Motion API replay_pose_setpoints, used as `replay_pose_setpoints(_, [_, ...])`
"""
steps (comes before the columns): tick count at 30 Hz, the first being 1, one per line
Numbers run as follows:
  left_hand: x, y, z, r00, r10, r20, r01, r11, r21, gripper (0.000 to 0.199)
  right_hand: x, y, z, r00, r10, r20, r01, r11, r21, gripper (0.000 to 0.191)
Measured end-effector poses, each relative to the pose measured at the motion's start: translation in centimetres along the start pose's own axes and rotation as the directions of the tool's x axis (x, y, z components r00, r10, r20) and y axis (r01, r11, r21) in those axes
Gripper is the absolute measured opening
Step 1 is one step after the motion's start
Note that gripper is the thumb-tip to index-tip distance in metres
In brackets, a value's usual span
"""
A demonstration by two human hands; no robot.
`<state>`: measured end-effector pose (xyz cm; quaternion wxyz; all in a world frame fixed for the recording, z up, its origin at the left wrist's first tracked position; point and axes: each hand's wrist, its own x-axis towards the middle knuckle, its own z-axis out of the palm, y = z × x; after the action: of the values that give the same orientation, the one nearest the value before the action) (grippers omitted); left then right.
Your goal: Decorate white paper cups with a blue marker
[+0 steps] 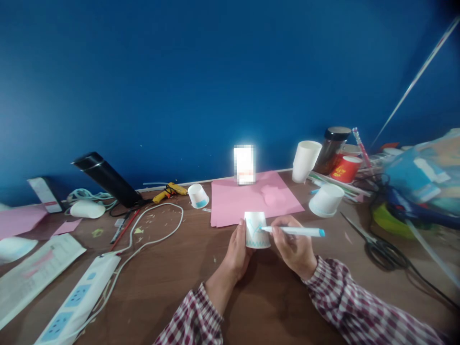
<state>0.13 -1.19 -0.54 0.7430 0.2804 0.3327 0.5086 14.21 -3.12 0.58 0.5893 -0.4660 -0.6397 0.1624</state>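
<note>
White cup [257, 235]: in front of me, small end up, near the pink paper [230, 206] on the worktop [172, 297].
My left hand [235, 249]: closed round the cup's side.
My right hand [293, 247]: gripping the blue pen [302, 231], tip at the cup.
Cup wall: looks light, thin and a bit bendy, not very slippery; a big squeeze could dent it.
Cup rim: I think the wide end is stiffest, so hold softly near there, off the blue lines [256, 243].

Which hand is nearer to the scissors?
Right. The right hand holds the marker, left of the scissors; the left hand is farther left, holding the white cup.
</note>
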Motion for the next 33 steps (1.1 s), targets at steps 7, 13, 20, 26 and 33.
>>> replay_pose_setpoints(7, [0.03,-0.14,-0.14,1.0,0.006,0.0,-0.006,1.0,-0.006,0.05,-0.03,-0.04,0.06,1.0,0.002,0.004,-0.002,1.0,0.007,0.01])
replay_pose_setpoints(13, [0.01,-0.16,-0.24,1.0,0.016,0.022,-0.016,1.0,0.014,0.048,-0.23,-0.18,0.23,0.999,0.018,0.031,-0.019,0.999,0.03,0.01])
replay_pose_setpoints(20, [-0.03,0.04,0.0,1.0,0.0,0.013,0.0,1.0,-0.016,0.058,0.39,-0.67,0.04,0.995,0.037,-0.091,-0.033,0.999,0.042,0.011])
replay_pose_setpoints(26, [0.08,-0.07,-0.16,1.0,-0.004,0.014,0.005,1.0,-0.03,0.053,0.29,-0.05,0.13,0.997,0.031,-0.076,-0.025,0.997,0.073,0.007])
replay_pose_setpoints(33, [0.0,-0.22,-0.18,0.998,0.033,0.046,-0.033,0.999,-0.017,0.043,-0.35,0.32,0.04,0.999,-0.031,-0.027,0.032,0.999,0.009,0.003])
